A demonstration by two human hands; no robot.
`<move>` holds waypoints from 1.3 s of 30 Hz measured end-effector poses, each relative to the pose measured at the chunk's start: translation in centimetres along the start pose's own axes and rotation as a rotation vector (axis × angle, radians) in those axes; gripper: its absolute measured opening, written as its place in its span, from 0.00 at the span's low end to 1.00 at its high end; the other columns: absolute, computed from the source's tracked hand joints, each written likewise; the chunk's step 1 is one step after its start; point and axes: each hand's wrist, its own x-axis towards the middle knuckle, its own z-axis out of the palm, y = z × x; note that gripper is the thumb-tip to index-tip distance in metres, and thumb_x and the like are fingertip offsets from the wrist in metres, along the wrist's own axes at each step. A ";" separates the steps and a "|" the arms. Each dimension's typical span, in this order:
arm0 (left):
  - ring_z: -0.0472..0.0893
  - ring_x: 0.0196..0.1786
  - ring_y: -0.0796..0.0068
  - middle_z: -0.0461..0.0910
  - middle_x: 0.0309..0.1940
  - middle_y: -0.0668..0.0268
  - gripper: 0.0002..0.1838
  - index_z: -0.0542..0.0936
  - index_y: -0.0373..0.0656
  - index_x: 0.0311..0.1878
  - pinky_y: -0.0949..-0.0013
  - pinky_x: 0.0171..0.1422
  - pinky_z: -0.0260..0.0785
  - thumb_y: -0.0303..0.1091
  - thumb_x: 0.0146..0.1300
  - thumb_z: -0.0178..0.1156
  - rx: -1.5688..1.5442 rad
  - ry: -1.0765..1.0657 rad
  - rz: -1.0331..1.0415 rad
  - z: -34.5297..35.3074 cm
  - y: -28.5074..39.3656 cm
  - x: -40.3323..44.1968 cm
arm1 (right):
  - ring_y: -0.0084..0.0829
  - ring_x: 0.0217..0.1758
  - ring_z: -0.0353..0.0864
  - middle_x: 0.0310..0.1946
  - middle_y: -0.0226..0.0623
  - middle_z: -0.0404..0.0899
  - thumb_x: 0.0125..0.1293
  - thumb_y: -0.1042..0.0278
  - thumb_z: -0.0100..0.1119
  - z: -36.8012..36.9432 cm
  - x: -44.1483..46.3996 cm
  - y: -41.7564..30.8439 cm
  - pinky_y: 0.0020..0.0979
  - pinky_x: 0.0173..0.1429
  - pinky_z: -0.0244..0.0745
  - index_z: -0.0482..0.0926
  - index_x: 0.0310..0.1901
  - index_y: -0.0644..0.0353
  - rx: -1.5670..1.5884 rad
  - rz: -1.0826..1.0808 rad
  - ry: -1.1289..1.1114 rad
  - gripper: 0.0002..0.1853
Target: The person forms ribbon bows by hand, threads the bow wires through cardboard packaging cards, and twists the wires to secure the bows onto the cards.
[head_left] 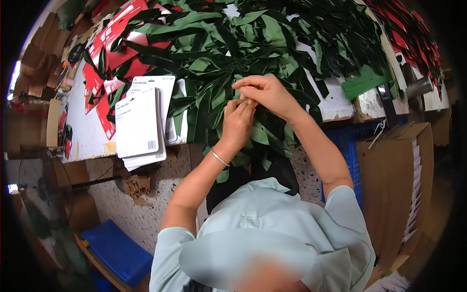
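Note:
My left hand (237, 122), with a bracelet at its wrist, has its fingers closed together over a big heap of green velvet bows (214, 68). Right beside it, my right hand (267, 95) pinches thumb and fingers together, the fingertips of both hands meeting. Whatever lies between them is too small or hidden to make out. Green strips hang over the table's front edge below my hands, down onto my lap. Left of my hands rests a stack of white printed cards (137, 126), the top ones reading "Green Velvet Bow".
Red cards (116, 46) lie at the table's far left, among green strips. At the right stand a cardboard box (389, 190) with white cards inside and a blue crate (345, 160). A fan (44, 180) and a blue bin (116, 250) are at the lower left.

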 end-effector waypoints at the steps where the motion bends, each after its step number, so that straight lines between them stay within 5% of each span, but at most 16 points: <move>1: 0.76 0.43 0.64 0.80 0.38 0.66 0.11 0.80 0.40 0.41 0.63 0.44 0.67 0.24 0.53 0.62 -0.024 0.039 0.022 0.3 -0.2 0.1 | 0.12 0.31 0.72 0.29 0.25 0.78 0.67 0.70 0.57 -0.3 -0.1 0.1 0.17 0.36 0.69 0.81 0.48 0.67 -0.063 -0.015 -0.018 0.12; 12: 0.72 0.38 0.66 0.77 0.38 0.69 0.15 0.81 0.42 0.43 0.65 0.40 0.65 0.25 0.49 0.61 -0.075 0.064 -0.013 0.4 -0.3 -0.3 | 0.12 0.31 0.71 0.31 0.24 0.77 0.67 0.73 0.58 2.1 -0.1 -0.4 0.15 0.33 0.65 0.82 0.42 0.66 -0.316 -0.209 0.051 0.07; 14: 0.72 0.39 0.66 0.77 0.37 0.70 0.15 0.81 0.42 0.43 0.65 0.41 0.66 0.24 0.49 0.61 -0.120 0.110 -0.007 0.3 -0.3 -0.4 | 0.20 0.35 0.79 0.33 0.34 0.83 0.66 0.73 0.58 2.3 -0.6 -0.8 0.21 0.41 0.73 0.81 0.42 0.70 -0.302 -0.153 0.071 0.09; 19: 0.75 0.44 0.57 0.78 0.41 0.61 0.22 0.78 0.39 0.50 0.60 0.49 0.68 0.20 0.48 0.62 -0.322 0.052 -0.108 -5.7 1.6 -0.8 | 0.14 0.27 0.75 0.25 0.29 0.80 0.68 0.71 0.58 2.5 -1.3 -0.9 0.16 0.30 0.69 0.82 0.41 0.67 -0.256 -0.179 0.127 0.08; 22: 0.76 0.52 0.51 0.78 0.48 0.54 0.30 0.75 0.37 0.56 0.57 0.58 0.67 0.19 0.45 0.67 -0.100 0.066 -0.210 -11.4 -1.1 -4.7 | 0.15 0.27 0.76 0.25 0.29 0.79 0.69 0.72 0.58 2.8 -2.0 -1.5 0.18 0.29 0.71 0.82 0.42 0.67 -0.313 -0.199 0.162 0.08; 25: 0.73 0.53 0.51 0.76 0.49 0.52 0.26 0.73 0.34 0.55 0.55 0.59 0.63 0.27 0.53 0.67 0.412 0.102 -0.436 -16.6 -5.0 -8.6 | 0.16 0.28 0.77 0.27 0.30 0.80 0.68 0.72 0.58 2.7 -2.2 -1.6 0.18 0.29 0.71 0.82 0.42 0.67 -0.363 -0.273 0.137 0.08; 28: 0.72 0.49 0.51 0.75 0.41 0.54 0.20 0.74 0.36 0.46 0.55 0.55 0.63 0.24 0.50 0.69 0.485 0.047 -0.575 -18.4 -7.6 -11.9 | 0.17 0.29 0.78 0.29 0.31 0.81 0.68 0.72 0.58 2.8 -2.3 -1.2 0.18 0.29 0.72 0.82 0.41 0.67 -0.329 -0.262 0.152 0.08; 36: 0.72 0.38 0.53 0.73 0.30 0.56 0.09 0.73 0.38 0.34 0.56 0.43 0.66 0.24 0.54 0.66 0.327 0.015 -0.414 -19.2 -7.3 -10.5 | 0.16 0.28 0.78 0.29 0.31 0.81 0.69 0.71 0.57 2.8 -3.2 -1.6 0.19 0.30 0.72 0.82 0.41 0.66 -0.304 -0.252 0.153 0.08; 39: 0.73 0.32 0.56 0.72 0.27 0.56 0.06 0.74 0.37 0.33 0.59 0.36 0.67 0.23 0.59 0.63 0.378 0.191 -0.321 -22.0 -7.0 -7.7 | 0.16 0.28 0.77 0.30 0.30 0.81 0.70 0.71 0.55 2.6 -3.5 -1.5 0.18 0.32 0.73 0.81 0.44 0.66 -0.255 -0.201 0.105 0.08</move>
